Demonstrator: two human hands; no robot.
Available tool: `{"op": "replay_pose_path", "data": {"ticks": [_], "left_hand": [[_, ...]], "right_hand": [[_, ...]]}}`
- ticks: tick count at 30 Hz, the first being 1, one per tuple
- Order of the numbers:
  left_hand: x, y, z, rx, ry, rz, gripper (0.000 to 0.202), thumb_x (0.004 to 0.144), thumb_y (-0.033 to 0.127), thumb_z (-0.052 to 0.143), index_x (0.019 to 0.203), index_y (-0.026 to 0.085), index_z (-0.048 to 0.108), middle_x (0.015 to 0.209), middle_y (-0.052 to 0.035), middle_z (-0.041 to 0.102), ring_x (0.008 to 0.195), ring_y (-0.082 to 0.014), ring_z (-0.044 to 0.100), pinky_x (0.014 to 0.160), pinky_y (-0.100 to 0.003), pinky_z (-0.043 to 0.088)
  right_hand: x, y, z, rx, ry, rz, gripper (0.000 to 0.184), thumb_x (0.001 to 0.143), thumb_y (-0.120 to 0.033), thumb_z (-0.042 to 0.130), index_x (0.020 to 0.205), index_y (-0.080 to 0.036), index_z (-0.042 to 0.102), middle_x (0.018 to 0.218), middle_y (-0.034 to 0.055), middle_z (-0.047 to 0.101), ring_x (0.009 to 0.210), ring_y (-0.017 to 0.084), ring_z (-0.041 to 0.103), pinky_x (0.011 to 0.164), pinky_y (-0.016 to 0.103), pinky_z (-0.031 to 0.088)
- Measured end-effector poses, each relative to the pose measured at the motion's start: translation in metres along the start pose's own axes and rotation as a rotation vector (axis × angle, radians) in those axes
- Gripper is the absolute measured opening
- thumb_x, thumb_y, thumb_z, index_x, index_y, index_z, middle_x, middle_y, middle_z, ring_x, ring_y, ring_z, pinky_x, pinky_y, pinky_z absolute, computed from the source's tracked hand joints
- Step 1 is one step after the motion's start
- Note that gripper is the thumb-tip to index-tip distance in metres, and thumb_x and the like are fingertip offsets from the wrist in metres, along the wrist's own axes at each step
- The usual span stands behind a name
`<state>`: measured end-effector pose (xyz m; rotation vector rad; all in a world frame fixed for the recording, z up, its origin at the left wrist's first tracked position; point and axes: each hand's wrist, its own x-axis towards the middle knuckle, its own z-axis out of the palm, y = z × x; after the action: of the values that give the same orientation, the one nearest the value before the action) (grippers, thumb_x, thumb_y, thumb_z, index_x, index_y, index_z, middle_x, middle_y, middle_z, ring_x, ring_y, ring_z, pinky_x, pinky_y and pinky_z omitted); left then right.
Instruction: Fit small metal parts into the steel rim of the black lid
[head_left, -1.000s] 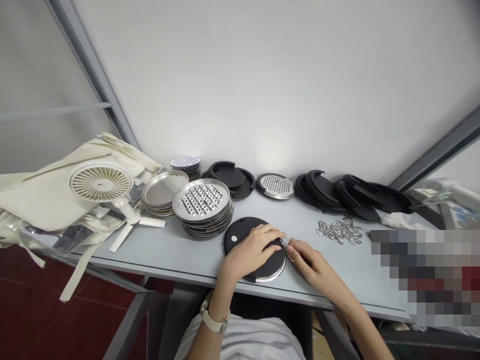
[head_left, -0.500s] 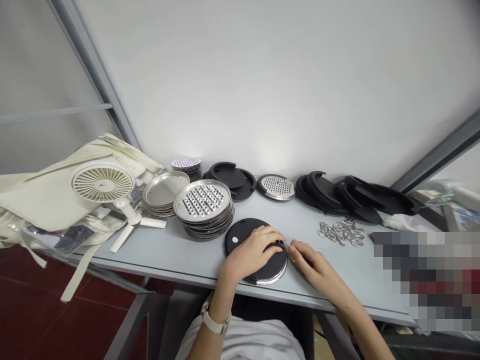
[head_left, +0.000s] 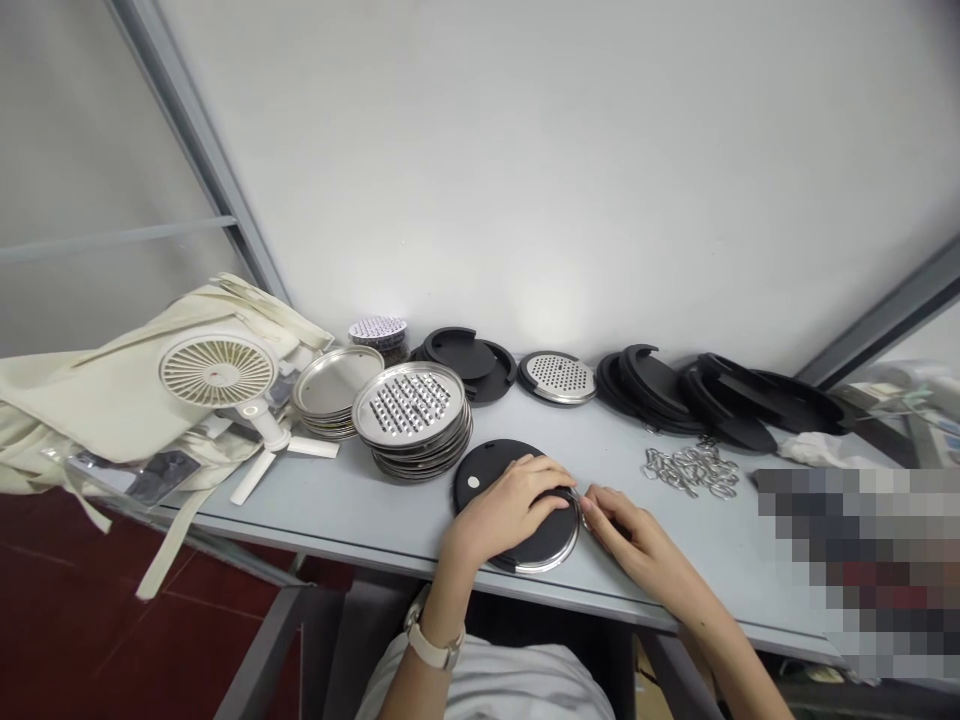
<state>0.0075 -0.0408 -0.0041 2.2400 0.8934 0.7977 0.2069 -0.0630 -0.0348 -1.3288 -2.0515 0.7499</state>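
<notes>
A round black disc with a metal rim (head_left: 489,474) lies near the front edge of the grey table (head_left: 352,500). My left hand (head_left: 506,505) rests on top of it, fingers bent and pressing it down. My right hand (head_left: 626,525) sits at the disc's right edge, its fingertips pinched on a small metal ring (head_left: 577,496) held against the rim. The two hands almost touch there.
A stack of perforated metal grater discs (head_left: 412,415) and plain metal plates (head_left: 334,385) stand left of the disc. Black rubber rings (head_left: 667,385) line the back, a pile of metal rings (head_left: 694,468) lies right. A white fan (head_left: 221,375) and cream bag (head_left: 97,400) occupy the left.
The hands stay at the disc's right edge, fingers shifting only slightly. The view has drifted a little to the left.
</notes>
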Motion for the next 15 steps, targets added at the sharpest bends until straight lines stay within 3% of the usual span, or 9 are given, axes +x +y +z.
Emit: {"op": "replay_pose_path", "data": {"ticks": [15], "left_hand": [[-0.0001,0.0002,0.0026,0.102,-0.047,0.008,0.030,0.096,0.017,0.043,0.121,0.024,0.059,0.120,-0.0009,0.064,0.112,-0.0180,0.052,0.105,-0.037,0.033]], "right_hand": [[0.0004,-0.0013,-0.0020,0.001,-0.032,-0.027,0.036,0.099,-0.041,0.035,0.072,-0.023,0.049,0.068,0.0006,0.054,0.071,0.020,0.052,0.068,0.032,0.042]]}}
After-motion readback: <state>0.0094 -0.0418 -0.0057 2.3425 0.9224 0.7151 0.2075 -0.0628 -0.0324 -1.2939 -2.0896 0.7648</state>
